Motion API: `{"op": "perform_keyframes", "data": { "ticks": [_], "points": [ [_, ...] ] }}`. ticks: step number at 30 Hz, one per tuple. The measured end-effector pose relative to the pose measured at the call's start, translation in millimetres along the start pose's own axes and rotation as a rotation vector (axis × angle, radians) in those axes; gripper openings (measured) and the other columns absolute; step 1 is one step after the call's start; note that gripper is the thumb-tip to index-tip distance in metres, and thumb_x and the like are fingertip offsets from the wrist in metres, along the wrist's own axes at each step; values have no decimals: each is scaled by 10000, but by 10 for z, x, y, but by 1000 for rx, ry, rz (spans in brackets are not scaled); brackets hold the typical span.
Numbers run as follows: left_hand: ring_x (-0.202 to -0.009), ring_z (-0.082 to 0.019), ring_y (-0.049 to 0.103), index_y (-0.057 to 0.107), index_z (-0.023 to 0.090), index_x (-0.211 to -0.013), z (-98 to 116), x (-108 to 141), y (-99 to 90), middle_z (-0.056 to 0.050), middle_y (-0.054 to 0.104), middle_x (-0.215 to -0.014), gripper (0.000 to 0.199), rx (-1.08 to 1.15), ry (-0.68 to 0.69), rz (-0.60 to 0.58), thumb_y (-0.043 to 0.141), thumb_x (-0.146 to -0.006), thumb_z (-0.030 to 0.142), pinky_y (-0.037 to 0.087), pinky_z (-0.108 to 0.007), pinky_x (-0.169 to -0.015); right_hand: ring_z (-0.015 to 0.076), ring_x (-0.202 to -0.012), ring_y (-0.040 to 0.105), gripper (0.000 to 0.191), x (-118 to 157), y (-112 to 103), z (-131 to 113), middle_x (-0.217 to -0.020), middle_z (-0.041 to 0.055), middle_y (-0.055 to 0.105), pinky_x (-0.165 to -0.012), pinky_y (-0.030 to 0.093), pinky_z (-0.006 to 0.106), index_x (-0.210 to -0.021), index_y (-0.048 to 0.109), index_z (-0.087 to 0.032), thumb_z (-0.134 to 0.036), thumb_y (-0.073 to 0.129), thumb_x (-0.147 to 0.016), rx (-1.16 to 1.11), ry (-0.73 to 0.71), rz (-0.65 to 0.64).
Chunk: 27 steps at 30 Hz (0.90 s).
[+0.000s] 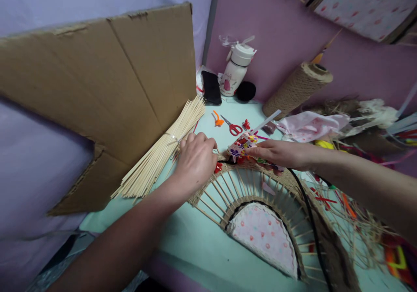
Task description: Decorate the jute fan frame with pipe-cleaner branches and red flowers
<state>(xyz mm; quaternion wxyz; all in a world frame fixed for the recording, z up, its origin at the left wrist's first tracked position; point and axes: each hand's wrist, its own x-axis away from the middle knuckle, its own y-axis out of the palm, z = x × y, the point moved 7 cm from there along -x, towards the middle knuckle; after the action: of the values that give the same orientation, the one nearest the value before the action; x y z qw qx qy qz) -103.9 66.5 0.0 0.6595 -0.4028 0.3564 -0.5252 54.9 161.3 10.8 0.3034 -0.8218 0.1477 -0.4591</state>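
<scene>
A half-round fan of thin sticks and twine [234, 183], with a pink patterned fabric centre [265, 233], lies on the pale green table. My left hand [197, 155] is at its upper left rim, fingers curled down; what they hold, if anything, is hidden. Close by on the rim is a small red flower [218, 167]. My right hand [276, 150] is closed round a glue gun wrapped in flowery cloth [243, 146], its nozzle near the rim. From it a black cord [308, 203] runs across the fan. A clear glue stick [267, 121] sticks out of its back.
A bundle of thin sticks [163, 157] leans by a large cardboard piece [143, 66] on the left. Behind are red scissors [233, 128], an orange piece [218, 120], a phone [211, 87], a white bottle [235, 70] and a twine cone [296, 87]. Scraps [355, 222] lie right.
</scene>
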Motion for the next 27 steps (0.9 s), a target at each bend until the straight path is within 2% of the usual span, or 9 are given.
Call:
{"op": "perform_keyframes", "data": {
  "ticks": [7, 12, 15, 20, 22, 24, 27],
  "points": [
    [-1091, -294, 496, 690, 192, -998, 15, 12, -11, -105, 618, -1062, 248, -16, 11, -8, 483, -864, 171, 362, -460, -965, 165, -582, 525, 684, 31, -29, -75, -630, 22, 549, -516, 482, 285, -801, 673, -197, -835, 440, -729, 2, -22, 38],
    [-1094, -290, 492, 689, 199, -1003, 19, 17, -19, -104, 620, -1057, 256, -14, 19, 0, 483, -857, 158, 362, -453, -969, 161, -541, 516, 663, 23, 1, -126, -581, 17, 512, -489, 459, 276, -675, 585, -209, -845, 409, -735, 4, -21, 35],
    [-1095, -291, 491, 691, 198, -1001, 20, 17, -19, -108, 617, -1057, 255, -17, 17, -4, 487, -854, 156, 363, -452, -965, 143, -513, 488, 646, 25, -12, -127, -557, 4, 468, -464, 433, 262, -624, 523, -209, -842, 440, -726, -15, 3, 81],
    [-1083, -289, 486, 703, 201, -1024, 46, 14, -33, -108, 610, -1060, 277, -32, 32, -10, 483, -861, 160, 365, -447, -953, 133, -524, 452, 633, 108, -33, -147, -571, -16, 442, -478, 422, 261, -745, 599, -202, -812, 431, -763, -127, -28, 199],
    [-1073, -279, 480, 716, 214, -1025, 109, 24, -33, -100, 603, -1045, 290, -28, 107, -34, 475, -871, 162, 372, -430, -933, 130, -532, 448, 634, 186, -44, -126, -589, -16, 456, -479, 411, 255, -821, 628, -193, -790, 418, -789, -203, -32, 275],
    [-1049, -264, 474, 729, 230, -1008, 220, 61, -7, -91, 591, -1003, 292, -24, 243, -99, 467, -889, 180, 382, -404, -905, 128, -533, 460, 625, 307, -51, -76, -598, -13, 470, -475, 400, 250, -855, 632, -183, -770, 425, -801, -268, -16, 357],
    [-998, -254, 466, 726, 244, -1015, 361, 153, 49, -88, 565, -956, 307, -58, 396, -204, 432, -930, 222, 386, -389, -863, 125, -526, 479, 598, 581, -20, 20, -611, -10, 489, -484, 398, 251, -798, 588, -183, -763, 443, -801, -337, -2, 441]
  ]
}}
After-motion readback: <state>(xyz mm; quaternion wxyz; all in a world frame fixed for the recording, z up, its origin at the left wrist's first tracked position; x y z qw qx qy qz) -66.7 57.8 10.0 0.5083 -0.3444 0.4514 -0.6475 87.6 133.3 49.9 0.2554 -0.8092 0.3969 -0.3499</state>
